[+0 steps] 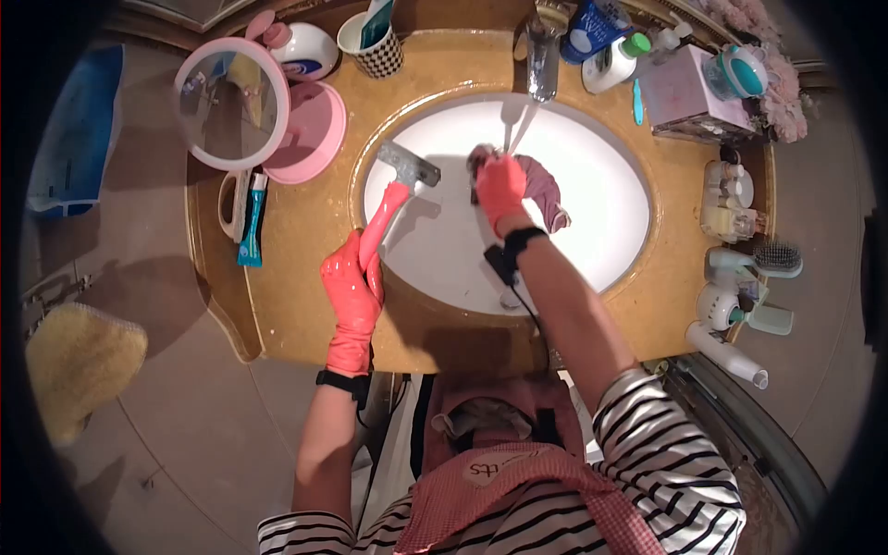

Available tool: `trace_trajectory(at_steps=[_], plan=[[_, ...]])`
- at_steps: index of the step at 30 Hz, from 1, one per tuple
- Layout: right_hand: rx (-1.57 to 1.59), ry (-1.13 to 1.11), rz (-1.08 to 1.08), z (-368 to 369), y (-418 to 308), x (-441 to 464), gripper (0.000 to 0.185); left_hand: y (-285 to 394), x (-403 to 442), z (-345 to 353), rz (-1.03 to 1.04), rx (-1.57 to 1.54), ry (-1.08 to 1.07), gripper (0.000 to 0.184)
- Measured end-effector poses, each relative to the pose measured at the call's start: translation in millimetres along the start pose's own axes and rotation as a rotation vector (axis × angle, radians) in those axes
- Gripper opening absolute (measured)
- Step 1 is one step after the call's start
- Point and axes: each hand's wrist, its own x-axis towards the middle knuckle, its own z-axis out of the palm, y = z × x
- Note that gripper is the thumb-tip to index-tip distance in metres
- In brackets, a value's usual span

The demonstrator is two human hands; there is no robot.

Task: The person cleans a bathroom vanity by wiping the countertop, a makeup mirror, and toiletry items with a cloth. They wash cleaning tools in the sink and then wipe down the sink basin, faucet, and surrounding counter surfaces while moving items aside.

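My left hand (351, 285), in a wet pink rubber glove, is wrapped round the pink handle of a hammer (407, 166). The hammer's grey metal head hangs over the left rim of the white sink (592, 213). My right hand (502, 190), gloved the same way, is closed on a dark purple cloth (541, 185) in the basin. Part of the cloth lies under that hand and its fingertips are hard to see. Just beyond it is the tap (543, 65), with a thin stream of water apparently running down toward the cloth.
Left of the sink stand a pink round mirror (231, 102), a checkered cup (379, 55) and a teal tube (252, 222). Bottles and a tissue box (694, 92) sit at the back right. Along the right edge are small bottles and a hairbrush (777, 259).
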Motion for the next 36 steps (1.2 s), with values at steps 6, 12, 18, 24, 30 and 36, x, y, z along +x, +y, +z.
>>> trace_trajectory(at_steps=[6, 12, 18, 24, 30, 36], plan=[[-0.196, 0.059, -0.038, 14, 2, -1, 0.023, 1, 2, -2, 0.063, 0.002, 0.070, 0.038], [-0.284, 0.104, -0.013, 12, -17, 9, 0.022, -1, 1, 1, -0.051, -0.006, -0.038, 0.039], [-0.428, -0.202, -0.406, -46, 28, -14, 0.019, -1, 1, -2, 0.027, -0.053, 0.040, 0.041], [-0.579, -0.291, -0.528, -92, 34, 32, 0.018, -2, 0, 0, 0.049, -0.057, 0.060, 0.045], [-0.303, -0.077, -0.381, -64, 47, 45, 0.017, 3, 5, 0, 0.061, -0.035, 0.101, 0.032], [-0.075, -0.011, -0.222, -25, 44, 62, 0.014, 3, 4, 0, 0.001, -0.027, 0.042, 0.033]])
